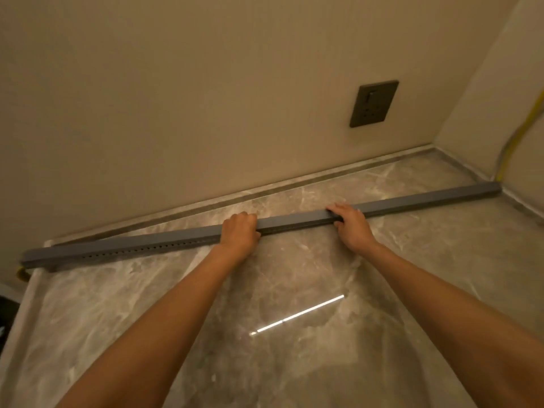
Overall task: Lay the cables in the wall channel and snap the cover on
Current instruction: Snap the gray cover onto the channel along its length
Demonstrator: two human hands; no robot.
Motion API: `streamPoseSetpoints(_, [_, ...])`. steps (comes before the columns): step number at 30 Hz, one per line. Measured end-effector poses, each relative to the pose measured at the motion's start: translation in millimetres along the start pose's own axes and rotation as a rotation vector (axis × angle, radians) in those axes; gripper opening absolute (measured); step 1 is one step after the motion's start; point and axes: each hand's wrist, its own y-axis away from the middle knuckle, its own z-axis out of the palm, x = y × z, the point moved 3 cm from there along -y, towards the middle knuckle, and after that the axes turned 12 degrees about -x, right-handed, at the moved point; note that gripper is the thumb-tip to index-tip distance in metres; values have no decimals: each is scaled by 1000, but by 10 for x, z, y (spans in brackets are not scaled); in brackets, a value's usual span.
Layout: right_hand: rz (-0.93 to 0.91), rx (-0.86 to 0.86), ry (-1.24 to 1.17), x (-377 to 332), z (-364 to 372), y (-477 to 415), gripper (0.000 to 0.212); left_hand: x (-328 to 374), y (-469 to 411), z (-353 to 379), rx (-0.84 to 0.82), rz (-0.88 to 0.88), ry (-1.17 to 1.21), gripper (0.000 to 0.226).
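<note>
Both the left hand (240, 231) and right hand (351, 223) grip the grey channel (141, 245) lying on the marble counter (294, 363).

The grey channel (294, 223) lies slantwise across the marble floor (294, 319), barring the way to the wall (176, 113) behind it; both hands rest on its middle. In front of the channel the floor is open. A yellow cable (512, 148) hangs at the channel's right end.
</note>
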Motion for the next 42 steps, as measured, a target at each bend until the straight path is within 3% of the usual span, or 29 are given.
streamPoseSetpoints(16, [76, 142, 91, 1972, -1299, -36, 31, 2072, -867, 304, 52, 119, -73, 28])
streamPoseSetpoints(21, [53, 75, 318, 2265, -1473, -151, 25, 2104, -919, 379, 154, 106, -117, 33])
streamPoseSetpoints(26, [57, 25, 350, 2175, -1542, -419, 19, 2119, -1040, 317, 130, -3, -81, 30])
streamPoseSetpoints(34, [7, 4, 447, 2111, -1604, -766, 26, 2104, -1239, 349, 237, -64, -102, 33])
streamPoseSetpoints(42, [-101, -64, 546, 2152, -1688, -1112, 38, 2113, -1454, 232, 200, -115, -208, 31])
